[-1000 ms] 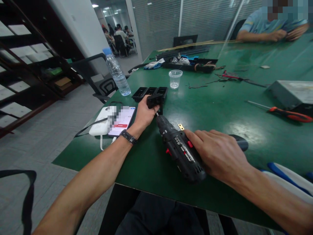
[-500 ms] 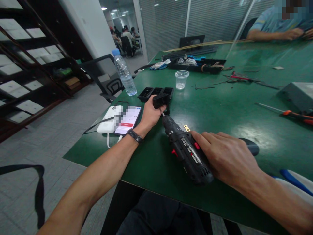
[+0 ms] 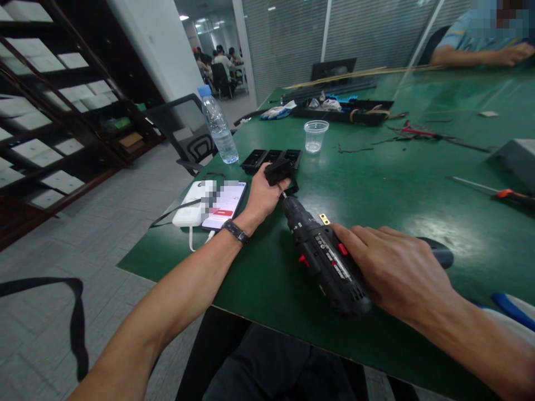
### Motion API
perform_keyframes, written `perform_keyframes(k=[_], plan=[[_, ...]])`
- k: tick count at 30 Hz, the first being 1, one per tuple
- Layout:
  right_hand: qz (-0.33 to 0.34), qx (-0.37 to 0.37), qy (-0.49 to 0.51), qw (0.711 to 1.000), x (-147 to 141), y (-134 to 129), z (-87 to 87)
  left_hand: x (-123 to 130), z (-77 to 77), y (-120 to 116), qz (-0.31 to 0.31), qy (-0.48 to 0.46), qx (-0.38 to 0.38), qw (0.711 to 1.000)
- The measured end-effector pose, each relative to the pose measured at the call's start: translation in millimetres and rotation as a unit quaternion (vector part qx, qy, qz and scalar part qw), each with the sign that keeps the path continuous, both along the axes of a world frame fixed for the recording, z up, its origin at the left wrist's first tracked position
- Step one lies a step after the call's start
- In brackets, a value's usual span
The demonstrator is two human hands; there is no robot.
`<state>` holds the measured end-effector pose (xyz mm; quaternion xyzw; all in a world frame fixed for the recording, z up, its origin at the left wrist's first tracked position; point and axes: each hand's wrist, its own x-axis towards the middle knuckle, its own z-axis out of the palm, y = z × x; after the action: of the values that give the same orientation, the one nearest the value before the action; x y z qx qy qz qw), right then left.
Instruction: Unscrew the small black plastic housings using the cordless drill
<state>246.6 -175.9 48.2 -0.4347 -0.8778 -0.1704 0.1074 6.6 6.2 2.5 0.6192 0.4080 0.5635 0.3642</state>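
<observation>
My right hand is wrapped round a black cordless drill with red switches, which lies on its side in the grip and points away to the upper left. A thin bit at its chuck reaches the fingers of my left hand. Those fingers grip a black plastic part, boxy in shape; where the bit tip meets it is hidden. Just behind stands a black tray with several compartments. A small brass-coloured plate with holes shows beside the drill body.
On the green table stand a water bottle and a clear plastic cup. A phone and white power bank lie left. Right are a screwdriver and grey box. Another person sits across.
The whole view has shifted slightly, so things sit a little further right. Both hands keep their grips, and the drill stays lined up with the black part.
</observation>
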Motion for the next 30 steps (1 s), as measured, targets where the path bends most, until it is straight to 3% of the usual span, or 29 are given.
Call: perform_keyframes(k=[8,23,30], plan=[[-0.005,-0.003,0.006,1.0,1.1,0.9,-0.8,0.0,4.3,-3.4,-0.001,0.014,0.011,1.0],[-0.015,-0.017,0.02,1.0,-4.1,2.5,2.1,-7.4,-4.5,4.4,0.022,0.051,0.015,0.998],[-0.025,-0.018,0.034,0.999,-7.2,1.1,1.5,-7.8,0.9,-1.5,0.024,0.047,0.0,0.999]])
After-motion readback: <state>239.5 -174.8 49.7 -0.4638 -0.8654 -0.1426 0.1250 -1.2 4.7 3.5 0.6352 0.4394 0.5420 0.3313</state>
